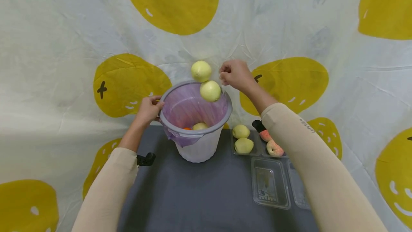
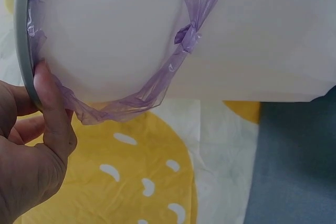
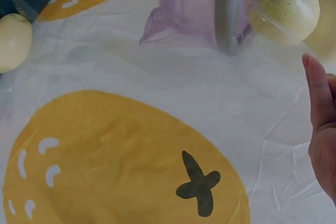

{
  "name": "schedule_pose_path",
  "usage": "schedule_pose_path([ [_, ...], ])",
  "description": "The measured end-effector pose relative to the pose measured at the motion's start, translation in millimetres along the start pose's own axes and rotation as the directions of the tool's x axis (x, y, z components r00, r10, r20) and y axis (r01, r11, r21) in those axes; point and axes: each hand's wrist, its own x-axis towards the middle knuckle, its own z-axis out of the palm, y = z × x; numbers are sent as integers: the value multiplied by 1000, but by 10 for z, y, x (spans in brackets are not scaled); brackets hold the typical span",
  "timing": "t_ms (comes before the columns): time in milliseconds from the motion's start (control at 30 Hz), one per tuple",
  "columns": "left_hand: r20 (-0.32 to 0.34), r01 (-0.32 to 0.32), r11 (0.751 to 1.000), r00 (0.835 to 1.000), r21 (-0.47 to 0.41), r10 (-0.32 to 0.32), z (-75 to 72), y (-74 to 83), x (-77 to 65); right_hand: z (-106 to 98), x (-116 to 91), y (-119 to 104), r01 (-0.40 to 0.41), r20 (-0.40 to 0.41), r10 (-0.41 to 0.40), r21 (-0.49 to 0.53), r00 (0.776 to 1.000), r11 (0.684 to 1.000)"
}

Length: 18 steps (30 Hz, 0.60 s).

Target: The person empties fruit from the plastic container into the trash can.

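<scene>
My left hand (image 1: pixel 149 109) grips the grey rim of a white bin (image 1: pixel 197 150), thumb outside and fingers behind. The bin leans toward me and wears a purple bag (image 1: pixel 180 108), knotted at the side in the left wrist view. Up at the bin's far right rim, my right hand (image 1: pixel 238 75) pinches the edge of a tipped clear plastic tray (image 3: pixel 287 39), barely visible. Two yellow-green pears, one higher (image 1: pixel 201 71) and one lower (image 1: pixel 210 91), are at the bin's mouth. Inside the bin lie a pale fruit (image 1: pixel 200 126) and something orange (image 1: pixel 187 129).
Right of the bin, a clear tray holds two yellow-green fruits (image 1: pixel 243 145); beside it lie red-yellow peaches (image 1: pixel 274 148), partly behind my right arm. Nearer, clear trays (image 1: pixel 271 183) without fruit rest on the dark table (image 1: pixel 199 196). A fruit-print cloth (image 1: pixel 64 63) hangs behind.
</scene>
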Motion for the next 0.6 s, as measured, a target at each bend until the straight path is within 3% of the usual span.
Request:
schedule_pose_path([
  [600, -4, -3, 1000, 1000, -6, 3, -18, -37, -36, 195, -61, 19, 87, -42, -91, -95, 995, 992],
])
